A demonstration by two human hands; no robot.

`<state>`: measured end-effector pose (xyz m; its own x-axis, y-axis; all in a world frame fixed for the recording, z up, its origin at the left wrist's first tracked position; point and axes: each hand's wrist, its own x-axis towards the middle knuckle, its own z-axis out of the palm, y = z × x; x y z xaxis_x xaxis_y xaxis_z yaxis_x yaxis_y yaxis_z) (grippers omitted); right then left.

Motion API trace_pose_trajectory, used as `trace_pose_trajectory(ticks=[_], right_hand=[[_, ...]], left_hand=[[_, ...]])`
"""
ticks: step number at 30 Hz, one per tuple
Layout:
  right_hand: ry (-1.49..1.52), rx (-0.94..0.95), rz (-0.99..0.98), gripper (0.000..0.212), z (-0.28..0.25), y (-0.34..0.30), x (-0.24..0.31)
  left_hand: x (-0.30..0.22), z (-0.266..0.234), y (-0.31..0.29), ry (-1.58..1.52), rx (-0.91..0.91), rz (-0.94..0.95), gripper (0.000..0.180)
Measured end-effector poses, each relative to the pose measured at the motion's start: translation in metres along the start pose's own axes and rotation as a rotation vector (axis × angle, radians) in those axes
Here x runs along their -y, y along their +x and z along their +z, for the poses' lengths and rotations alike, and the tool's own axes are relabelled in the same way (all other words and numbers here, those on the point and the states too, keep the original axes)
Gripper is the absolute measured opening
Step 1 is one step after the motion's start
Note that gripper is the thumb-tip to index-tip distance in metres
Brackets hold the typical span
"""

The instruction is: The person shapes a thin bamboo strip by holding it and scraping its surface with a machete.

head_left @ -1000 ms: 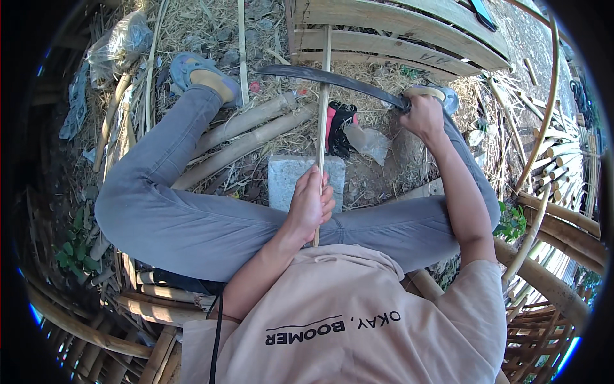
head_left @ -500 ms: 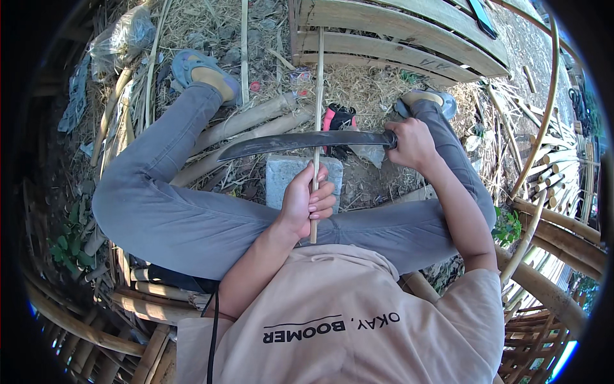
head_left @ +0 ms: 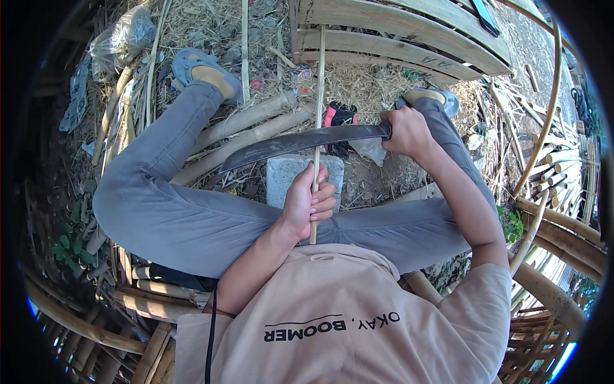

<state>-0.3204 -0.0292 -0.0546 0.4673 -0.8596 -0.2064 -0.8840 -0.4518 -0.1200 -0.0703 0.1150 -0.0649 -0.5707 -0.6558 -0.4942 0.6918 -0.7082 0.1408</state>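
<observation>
My left hand (head_left: 309, 201) is closed around the lower part of a thin bamboo strip (head_left: 320, 83), which points away from me toward a wooden slatted crate. My right hand (head_left: 407, 133) grips the handle of a machete (head_left: 288, 142). Its long dark blade lies crosswise over the strip, just beyond my left hand, with the tip out to the left. Whether the edge bites into the strip I cannot tell. Below the blade, between my legs, sits a pale stone block (head_left: 284, 179).
The slatted crate (head_left: 371, 45) stands ahead. Bamboo poles (head_left: 249, 121) lie beside my left leg. A black and pink object (head_left: 341, 115) rests on the straw-strewn ground beyond the block. Cut bamboo pieces (head_left: 556, 169) are piled at the right; a plastic bag (head_left: 125, 38) lies far left.
My right hand has shifted slightly away from me and left, so the machete is more slanted, its handle end farther out. My left hand and the strip have barely moved.
</observation>
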Motion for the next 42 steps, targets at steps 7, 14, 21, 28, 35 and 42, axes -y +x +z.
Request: trace_pose_trajectory(ticks=[7, 14, 21, 28, 35, 42], right_hand=[[-0.064, -0.106, 0.172, 0.034, -0.007, 0.025, -0.034], [-0.075, -0.164, 0.118, 0.038, -0.024, -0.004, -0.040], [-0.001, -0.040, -0.012, 0.039, -0.013, -0.027, -0.001], [-0.013, -0.036, -0.032, 0.036, -0.015, -0.032, 0.002], [0.021, -0.032, -0.013, 0.034, -0.010, -0.040, 0.003], [-0.022, 0.043, 0.066, 0.033, -0.011, -0.035, 0.001]], left_hand=[[0.003, 0.007, -0.004, 0.018, -0.032, 0.012, 0.036], [0.003, 0.005, 0.001, 0.011, -0.070, 0.090, 0.035], [0.007, 0.008, 0.005, 0.139, -0.204, 0.143, 0.032], [0.008, 0.012, 0.005, 0.184, -0.275, 0.190, 0.032], [0.007, 0.013, 0.005, 0.180, -0.247, 0.182, 0.030], [0.013, 0.016, 0.005, 0.316, -0.332, 0.188, 0.031]])
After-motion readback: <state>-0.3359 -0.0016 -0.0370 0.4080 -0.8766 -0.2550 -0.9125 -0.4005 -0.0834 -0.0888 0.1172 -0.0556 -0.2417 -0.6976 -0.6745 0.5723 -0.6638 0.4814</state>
